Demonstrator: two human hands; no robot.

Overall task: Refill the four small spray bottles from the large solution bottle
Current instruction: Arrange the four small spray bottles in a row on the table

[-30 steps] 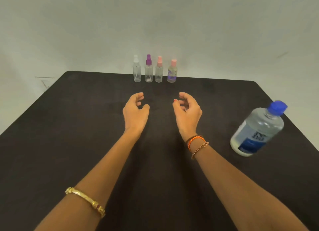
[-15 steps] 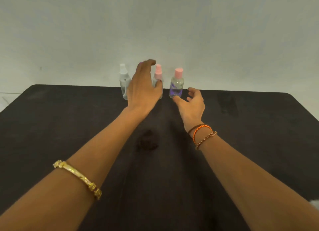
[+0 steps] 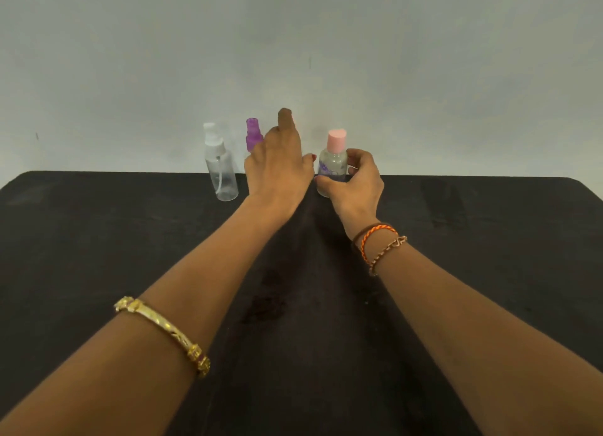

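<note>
Right hand: my right hand (image 3: 354, 187) is curled round the pink-capped bottle (image 3: 332, 163), thumb on its near left side low down, fingers wrapped on its right side; the bottle stands upright on the table (image 3: 98, 240)
Left hand: my left hand (image 3: 279, 171) is stretched forward, back of the hand up, one finger raised and pointing ahead; it covers the third bottle of the row, so I cannot tell whether my fingers grip it or only rest against it
Left arm: reaches in from lower left across the table, gold bangle (image 3: 163, 333) on the forearm
Right arm: reaches in from lower right, orange and brown cord bracelets (image 3: 380, 243) at the wrist
White-capped bottle: clear spray bottle (image 3: 220, 168), upright at the far edge of the table, leftmost of the row, apart from both hands
Purple-capped bottle: only the purple spray head (image 3: 254, 138) shows, just left of my left hand; the body is hidden behind the hand
Large bottle: out of view
Table: dark, with a pale wall (image 3: 326, 44) behind
</note>
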